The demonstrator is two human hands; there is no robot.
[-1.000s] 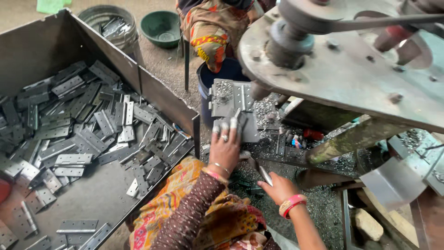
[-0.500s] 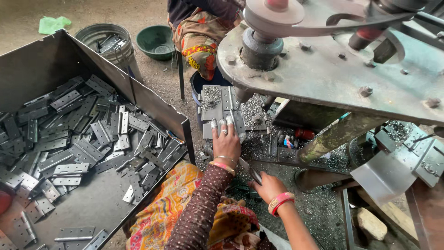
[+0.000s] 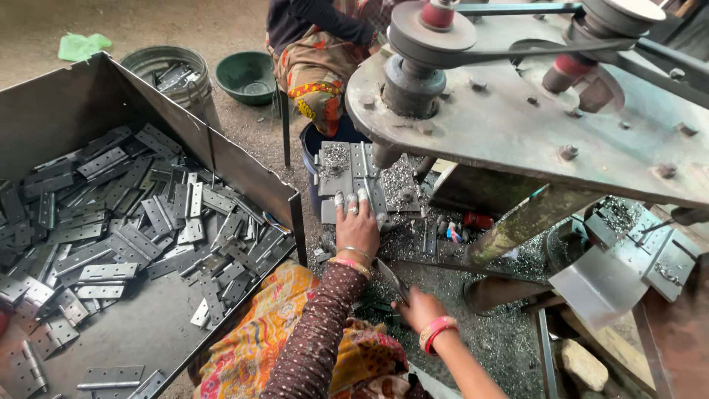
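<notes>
Pinched in the right hand's point(image 3: 417, 310) grip was one flat hinge plate point(image 3: 389, 279), low over the swarf. Farther on, the left hand point(image 3: 357, 229) pressed flat, fingers spread, on the plates point(image 3: 347, 174) under the drill press point(image 3: 517, 118). Beyond, a bin point(image 3: 244, 174) held many hinges point(image 3: 125, 222).

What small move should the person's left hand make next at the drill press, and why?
Probably a slight push to square the flat grey metal hinge plate under the spindle. The left hand rests fingers-flat on the plate's near edge, while the right hand holds another thin metal piece lower down.
</notes>
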